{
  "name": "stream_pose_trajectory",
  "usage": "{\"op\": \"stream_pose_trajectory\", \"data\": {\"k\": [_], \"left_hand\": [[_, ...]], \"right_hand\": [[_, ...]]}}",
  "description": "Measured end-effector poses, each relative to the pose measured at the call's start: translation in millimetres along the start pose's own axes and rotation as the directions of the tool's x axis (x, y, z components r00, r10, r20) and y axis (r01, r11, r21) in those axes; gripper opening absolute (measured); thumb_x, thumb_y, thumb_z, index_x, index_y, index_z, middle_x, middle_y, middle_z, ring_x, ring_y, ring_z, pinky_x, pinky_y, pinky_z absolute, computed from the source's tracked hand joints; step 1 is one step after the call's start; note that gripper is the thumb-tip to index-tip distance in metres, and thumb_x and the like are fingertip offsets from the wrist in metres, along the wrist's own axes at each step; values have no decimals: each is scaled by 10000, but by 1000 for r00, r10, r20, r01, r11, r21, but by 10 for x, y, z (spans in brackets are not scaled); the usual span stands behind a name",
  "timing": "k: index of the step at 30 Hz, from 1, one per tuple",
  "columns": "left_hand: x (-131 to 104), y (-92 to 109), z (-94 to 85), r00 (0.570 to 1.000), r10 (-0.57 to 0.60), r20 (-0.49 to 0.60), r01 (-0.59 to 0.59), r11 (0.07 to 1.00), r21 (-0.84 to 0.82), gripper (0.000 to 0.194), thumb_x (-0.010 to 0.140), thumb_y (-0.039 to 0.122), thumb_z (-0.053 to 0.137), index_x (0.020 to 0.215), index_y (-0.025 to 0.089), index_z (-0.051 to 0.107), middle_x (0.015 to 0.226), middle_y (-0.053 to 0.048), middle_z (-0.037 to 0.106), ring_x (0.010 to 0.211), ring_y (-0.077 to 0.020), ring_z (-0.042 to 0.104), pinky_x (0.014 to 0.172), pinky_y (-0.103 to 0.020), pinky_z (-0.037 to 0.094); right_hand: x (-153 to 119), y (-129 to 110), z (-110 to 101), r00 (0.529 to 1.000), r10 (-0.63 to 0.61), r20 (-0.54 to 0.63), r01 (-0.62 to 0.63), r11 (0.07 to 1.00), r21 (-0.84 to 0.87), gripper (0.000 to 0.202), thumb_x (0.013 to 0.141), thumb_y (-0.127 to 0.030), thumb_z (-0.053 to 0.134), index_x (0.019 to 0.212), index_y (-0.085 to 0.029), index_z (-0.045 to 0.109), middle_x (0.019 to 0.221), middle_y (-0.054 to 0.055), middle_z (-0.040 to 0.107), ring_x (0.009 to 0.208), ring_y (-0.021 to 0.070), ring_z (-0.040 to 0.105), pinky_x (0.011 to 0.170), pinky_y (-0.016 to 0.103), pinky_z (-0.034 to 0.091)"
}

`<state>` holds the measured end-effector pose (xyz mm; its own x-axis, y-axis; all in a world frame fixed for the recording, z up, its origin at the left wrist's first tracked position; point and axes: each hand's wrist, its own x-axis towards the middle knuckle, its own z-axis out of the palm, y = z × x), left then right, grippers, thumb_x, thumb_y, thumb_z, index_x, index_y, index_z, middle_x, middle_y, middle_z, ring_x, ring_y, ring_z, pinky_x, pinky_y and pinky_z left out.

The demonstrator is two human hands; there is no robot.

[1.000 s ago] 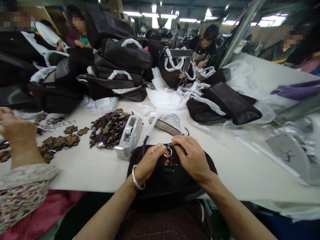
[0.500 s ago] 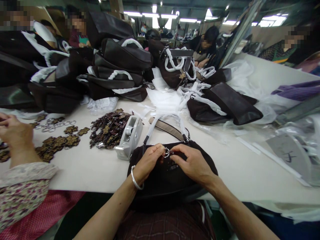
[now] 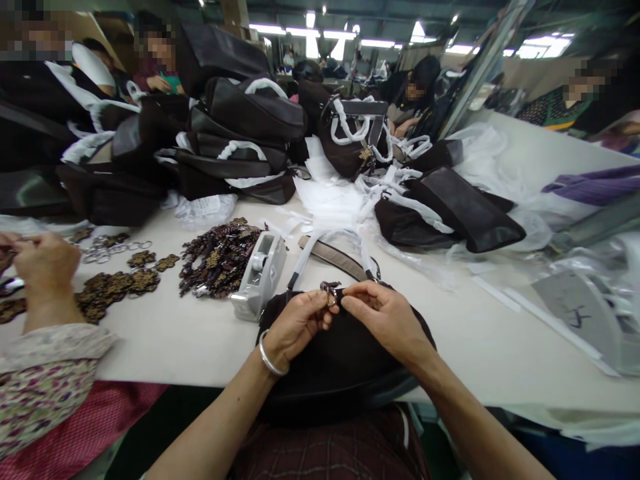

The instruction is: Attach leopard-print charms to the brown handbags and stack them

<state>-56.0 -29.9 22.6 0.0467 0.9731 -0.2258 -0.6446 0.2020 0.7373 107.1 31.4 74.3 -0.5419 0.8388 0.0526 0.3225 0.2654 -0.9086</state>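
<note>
Left hand (image 3: 299, 325) — yours, thumb and finger pinched narrow on a small metal ring (image 3: 332, 299). Right hand (image 3: 389, 321), also yours: fingertips drawn close together beside the ring; whether they gripped anything, the view could not tell.

Ring: over the upper part of the dark bag (image 3: 345, 377), which lay in front of you. Bag's wrapped handle (image 3: 299, 261): raised at its far side, white covering in place.

Progress, by judgement: wrapping appeared done; the ring, between your fingers, appeared unfinished business. Whether it was joined to the bag could not be told.

Just left of the bag: one tape dispenser (image 3: 254, 293). Beyond that, a heap of charms (image 3: 217, 260); farther left, flat flower pieces (image 3: 110, 288) and a co-worker's hand (image 3: 50, 267).

Beyond the bag: a tan strap (image 3: 337, 257), then white sheets (image 3: 330, 203) — and an upright bag (image 3: 335, 150) that bore a flower charm (image 3: 367, 156).
</note>
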Motion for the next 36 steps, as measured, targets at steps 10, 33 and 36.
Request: {"op": "stream_pose_trajectory", "data": {"k": [10,33,36], "left_hand": [[-105,30,123,937,323,-130,-166,743,648,310,865,430,583,767,150,671,658,-6,633,561,-107,538,562,-221,415],[-172,16,300,850,507,143,-389,420,820,344,850,208,601,1189,245,644,1166,-54,685,1083,-214,613,1001,-344,438],[-174,9,302,850,510,130,-385,436,813,351,841,203,608,1188,245,643,1156,-58,685,1063,-216,621,986,-346,447]], "right_hand": [[-35,205,74,969,247,25,-240,906,348,259,757,-390,748,852,-151,713,773,29,690,697,142,595,665,262,458],[-62,316,-112,881,322,347,-466,458,757,234,688,-300,840,813,-147,713,715,-5,626,631,78,557,601,194,461],[-71,317,-108,886,319,337,-457,466,758,247,682,-306,844,820,-147,714,728,-3,635,634,76,559,608,197,465]]}}
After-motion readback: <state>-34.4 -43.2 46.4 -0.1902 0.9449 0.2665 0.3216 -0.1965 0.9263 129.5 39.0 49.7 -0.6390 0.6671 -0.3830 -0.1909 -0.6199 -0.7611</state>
